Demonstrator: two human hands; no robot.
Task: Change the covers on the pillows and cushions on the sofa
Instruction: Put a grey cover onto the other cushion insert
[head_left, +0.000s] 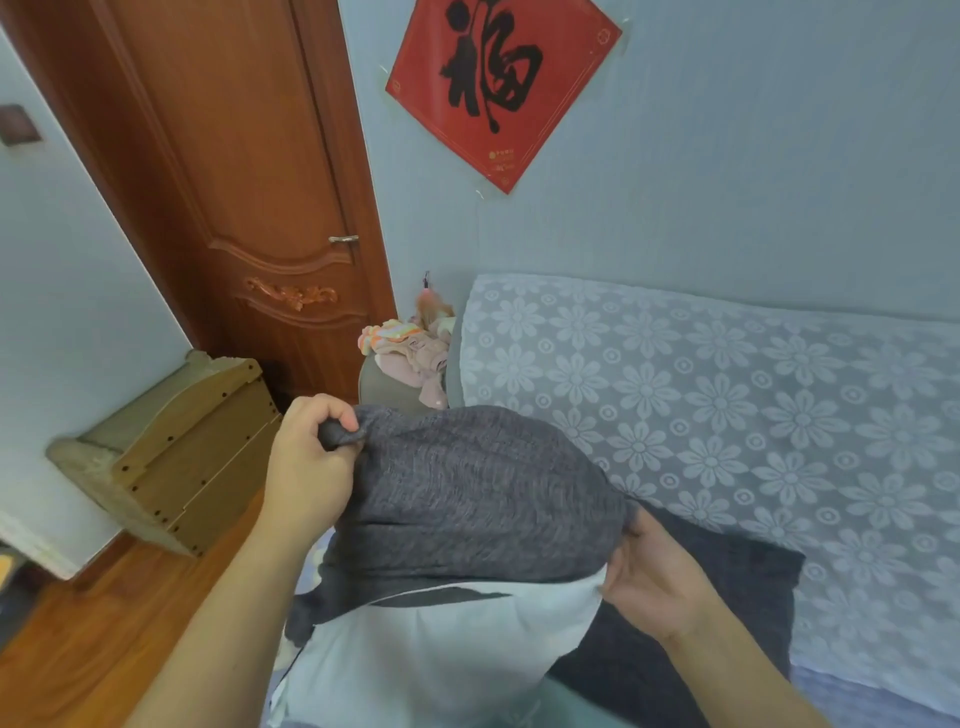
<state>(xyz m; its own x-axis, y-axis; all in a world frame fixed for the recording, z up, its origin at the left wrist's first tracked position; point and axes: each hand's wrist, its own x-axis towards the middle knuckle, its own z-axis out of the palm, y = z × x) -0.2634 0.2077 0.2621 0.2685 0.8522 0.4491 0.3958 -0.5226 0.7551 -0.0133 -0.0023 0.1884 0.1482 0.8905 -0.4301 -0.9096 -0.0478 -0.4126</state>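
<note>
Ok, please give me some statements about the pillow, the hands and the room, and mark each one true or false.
1. The left hand pinches a corner of the dark grey cover. True.
2. The dark grey cover hides the whole white pillow. False: the lower part of the pillow is bare.
3. The right hand rests on the wooden door. False: it is at the cover's edge, beside the pillow.
4. A red paper square hangs on the wall. True.
5. The sofa throw has a flower pattern. True.
</note>
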